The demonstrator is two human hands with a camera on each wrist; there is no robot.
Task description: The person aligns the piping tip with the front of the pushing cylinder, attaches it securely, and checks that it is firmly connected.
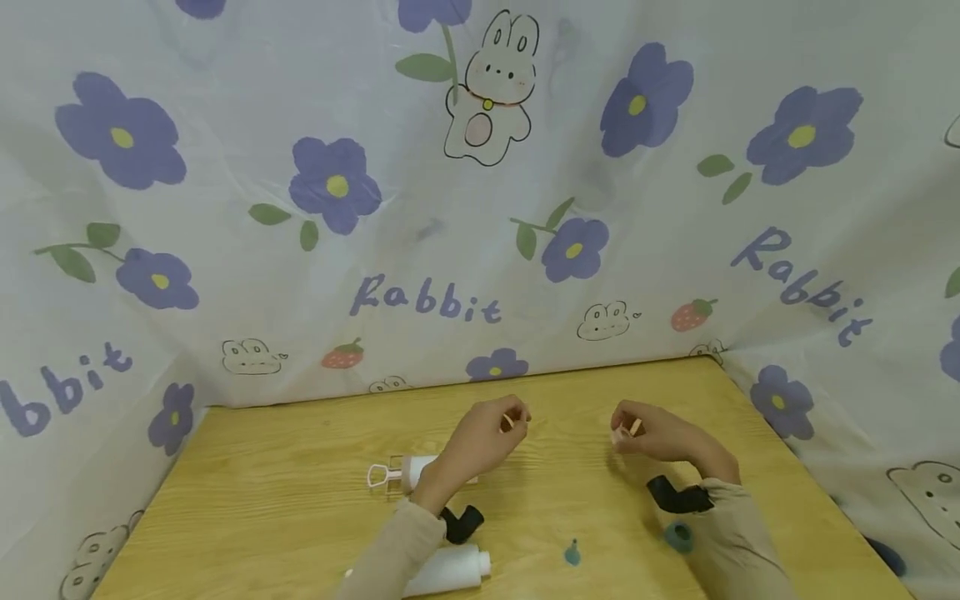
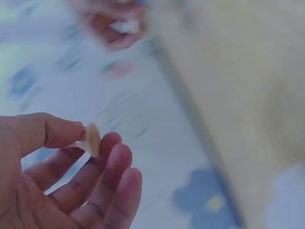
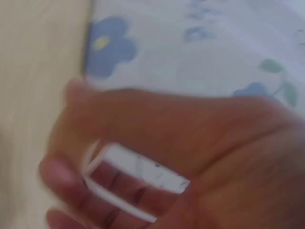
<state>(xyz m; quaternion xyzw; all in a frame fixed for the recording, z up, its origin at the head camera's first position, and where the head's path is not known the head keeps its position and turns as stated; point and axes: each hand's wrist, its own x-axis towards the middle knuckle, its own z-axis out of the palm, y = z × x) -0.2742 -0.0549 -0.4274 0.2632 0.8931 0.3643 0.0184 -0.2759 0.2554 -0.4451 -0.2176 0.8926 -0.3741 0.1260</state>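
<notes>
Presumably for fine control, a cream piece [image 2: 94, 140] is pinched by the left hand [image 1: 483, 437] above the table [image 1: 262, 483], something pale [image 1: 619, 435] (blurred) by the right hand [image 1: 663, 433].

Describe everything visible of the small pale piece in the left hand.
The small pale piece has a round, flared cream end and a narrower whitish part behind it. It looks smooth, perhaps plastic or rubber. The left hand pinches it between thumb and fingers over the table, gripping the narrow part, with the flared end projecting past the thumb tip. The fingers hide some of it.
</notes>
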